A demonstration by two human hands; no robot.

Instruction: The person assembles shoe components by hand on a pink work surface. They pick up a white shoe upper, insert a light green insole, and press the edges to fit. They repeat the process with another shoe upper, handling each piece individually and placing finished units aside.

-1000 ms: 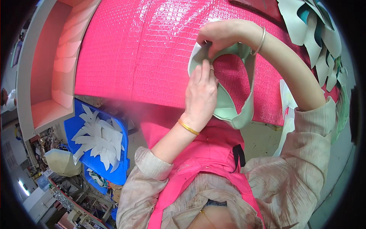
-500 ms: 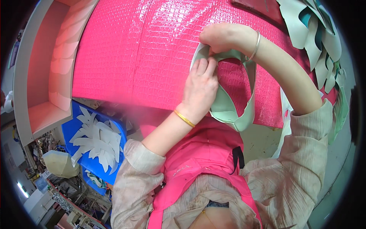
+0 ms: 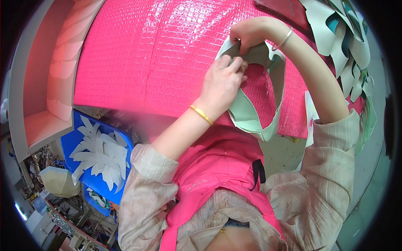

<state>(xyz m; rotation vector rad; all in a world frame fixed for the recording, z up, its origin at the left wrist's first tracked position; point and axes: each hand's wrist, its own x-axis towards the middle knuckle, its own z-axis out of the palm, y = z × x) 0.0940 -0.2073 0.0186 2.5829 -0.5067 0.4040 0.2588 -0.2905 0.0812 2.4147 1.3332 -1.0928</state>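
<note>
A pale green shoe upper [image 3: 246, 111], bent into a loop, lies at the near edge of the pink-covered table [image 3: 121, 71]. My left hand [image 3: 222, 83], with a gold bangle at the wrist, pinches the upper's far-left rim, fingertips curled inward. From the far side my right hand [image 3: 253, 35] bends over the same rim, thumb inside and fingers closed on it. The two hands nearly meet there. The loop's near end hangs slightly over the table edge by my pink apron. My fingers hide part of the gripped rim.
A white-framed box with a pinkish interior [image 3: 39, 75] stands at the left. Below it, a blue bin [image 3: 69, 140] holds white cut pieces [image 3: 102, 157]. Several pale green and white pieces [image 3: 347, 46] overlap at the far right, beside a dark red slab [image 3: 284, 12].
Both hands have shifted slightly right with the upper, and my right hand is a little farther away. My left fingers have moved along the rim; the loop looks slightly turned.
</note>
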